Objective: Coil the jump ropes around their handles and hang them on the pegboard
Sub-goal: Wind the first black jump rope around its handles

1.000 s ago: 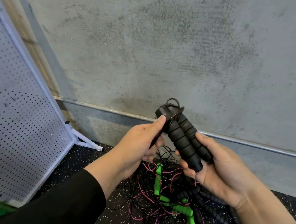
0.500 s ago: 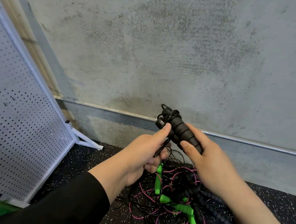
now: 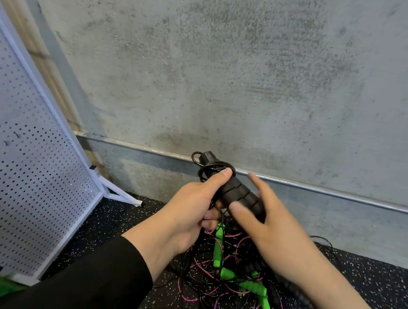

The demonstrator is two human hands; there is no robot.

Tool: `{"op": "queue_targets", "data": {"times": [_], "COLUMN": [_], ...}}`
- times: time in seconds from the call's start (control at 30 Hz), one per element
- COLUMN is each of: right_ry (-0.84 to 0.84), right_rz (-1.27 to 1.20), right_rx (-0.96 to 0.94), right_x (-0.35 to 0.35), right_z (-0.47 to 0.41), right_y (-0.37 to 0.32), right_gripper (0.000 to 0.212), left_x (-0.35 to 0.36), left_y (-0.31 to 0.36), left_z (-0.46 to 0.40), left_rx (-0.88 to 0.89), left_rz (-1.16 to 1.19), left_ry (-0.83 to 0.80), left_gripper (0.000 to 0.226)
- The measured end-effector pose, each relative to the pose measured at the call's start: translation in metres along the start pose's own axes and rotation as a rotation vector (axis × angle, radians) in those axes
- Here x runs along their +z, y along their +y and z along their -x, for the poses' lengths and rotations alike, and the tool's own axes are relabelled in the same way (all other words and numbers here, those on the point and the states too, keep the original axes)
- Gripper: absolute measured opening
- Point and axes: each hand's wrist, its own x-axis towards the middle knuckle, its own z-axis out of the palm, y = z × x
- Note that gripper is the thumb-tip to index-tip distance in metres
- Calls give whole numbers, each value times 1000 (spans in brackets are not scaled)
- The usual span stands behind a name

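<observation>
Since the earlier frame the black handles (image 3: 238, 191) have dropped lower and the right hand (image 3: 269, 226) has rolled over them, fingers spread and blurred; its grip cannot be confirmed. The left hand (image 3: 192, 209) grips the pair, thumb pinning the wound cord (image 3: 211, 166) so the coil holds. Below, on the floor (image 3: 372, 282), lies the tangled pile (image 3: 233, 279): three green handles visible, pink and black cords uncountable. The pegboard (image 3: 21, 174) stands left.

Black foam handles (image 3: 238, 192) tilted, cord looped atop; tangled ropes (image 3: 230, 281) on floor.
</observation>
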Motion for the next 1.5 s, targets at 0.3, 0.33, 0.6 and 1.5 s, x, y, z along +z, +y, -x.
{"op": "queue_targets", "data": {"times": [0.3,0.33,0.6,1.5], "right_ry": [-399,-405,-87,167], "right_rz": [-1081,-1117,-950,449], "right_rx": [513,509,259,-206], "right_x": [-20,-19,-15,-5], "right_z": [2,1,-9,-14], "right_y": [-8,-7,0,22], "right_gripper": [64,60,28,58], "left_x": [0,-1,-9,-16], "left_y": [6,7,12,8], "left_z": [5,4,4,-2], "left_rx": [94,101,73,-118], "left_rz": [-62,-65,-292,-132], "left_ry": [-150,-147,-87,42], "left_gripper": [36,36,47,56]}}
